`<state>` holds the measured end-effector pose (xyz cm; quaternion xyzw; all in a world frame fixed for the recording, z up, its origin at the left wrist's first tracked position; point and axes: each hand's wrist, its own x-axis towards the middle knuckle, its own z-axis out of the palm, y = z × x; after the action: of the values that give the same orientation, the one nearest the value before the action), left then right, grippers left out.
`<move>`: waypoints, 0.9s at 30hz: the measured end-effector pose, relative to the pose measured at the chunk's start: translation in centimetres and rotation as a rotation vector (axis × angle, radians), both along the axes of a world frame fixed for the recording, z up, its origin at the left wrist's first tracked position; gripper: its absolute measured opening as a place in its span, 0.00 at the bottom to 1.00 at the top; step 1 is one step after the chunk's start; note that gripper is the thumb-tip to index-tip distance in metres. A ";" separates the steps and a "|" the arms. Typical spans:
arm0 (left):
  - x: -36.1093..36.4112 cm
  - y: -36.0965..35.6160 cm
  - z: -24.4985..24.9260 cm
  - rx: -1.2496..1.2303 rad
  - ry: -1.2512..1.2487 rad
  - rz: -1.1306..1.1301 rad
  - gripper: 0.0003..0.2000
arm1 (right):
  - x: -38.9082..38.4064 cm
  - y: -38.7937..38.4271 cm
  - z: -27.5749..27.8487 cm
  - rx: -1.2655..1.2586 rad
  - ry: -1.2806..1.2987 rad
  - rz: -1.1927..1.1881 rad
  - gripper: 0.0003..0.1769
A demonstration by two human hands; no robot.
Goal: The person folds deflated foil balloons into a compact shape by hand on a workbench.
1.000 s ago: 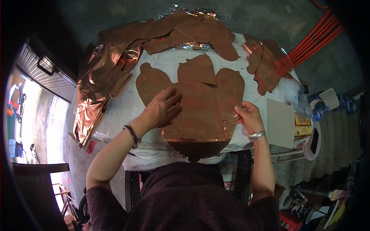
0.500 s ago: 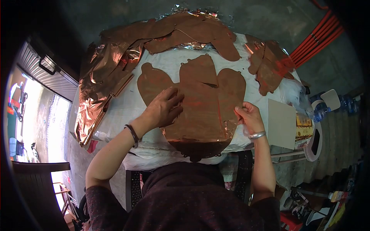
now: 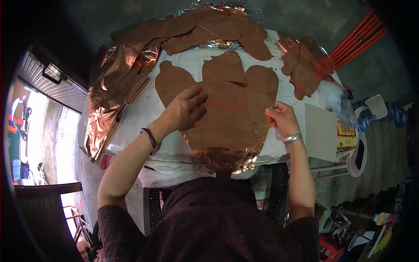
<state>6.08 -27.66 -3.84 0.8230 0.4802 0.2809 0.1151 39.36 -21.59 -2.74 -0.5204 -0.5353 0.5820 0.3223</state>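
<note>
The copper sheet [image 3: 227, 131] sits nearest me, lapping over the bench [image 3: 135, 122] edge. Its crinkled near rim is partly hidden by my chest.

L hand [image 3: 185, 109]: grip wide open, palm & spread fingers flat on the sheet's left part, pinning it.

R hand [image 3: 281, 120]: grip closed to a pinch on the sheet's right edge. Can't tell if anything else is in the pinch.

Step, as I read it: hold-down w/ L while R works that edge loose. Next move prob. needs firm L pressure and a slow, low pull w/ R, since foil this thin looks quick to tear or crease.

Beyond the hands, cut-outs [image 3: 172, 83] lie partly under the sheet, overlaps hard to sort. Far side has crumpled foil [image 3: 113, 83] at left and a foil pile [image 3: 209, 26] at the back. Outlines there blur, and the bench corners are cut off by the lens.
</note>
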 end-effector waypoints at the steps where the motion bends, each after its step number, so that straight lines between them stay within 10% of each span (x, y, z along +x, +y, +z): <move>1: 0.0 0.4 -0.4 0.090 -0.014 -0.008 0.19 | -0.1 0.4 -0.1 -0.005 0.005 -0.005 0.07; 9: -0.3 0.8 0.1 0.049 0.016 0.001 0.19 | -0.5 -1.6 2.0 0.170 -0.236 -0.129 0.14; 11: -0.4 1.0 -0.2 0.037 0.009 0.014 0.19 | -1.2 -4.5 2.9 0.819 -0.827 -0.148 0.24; 18: -0.7 1.3 0.3 0.031 -0.001 0.006 0.19 | -3.8 -13.6 3.2 1.085 -0.652 0.817 0.32; 27: -0.7 1.5 0.4 -0.031 0.004 0.003 0.19 | -4.5 -15.7 -0.6 1.329 -0.398 0.517 0.16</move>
<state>5.38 -26.13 -3.42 0.8208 0.4861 0.2722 0.1264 34.82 -37.26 -3.31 -0.1685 -0.9285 0.0871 0.3191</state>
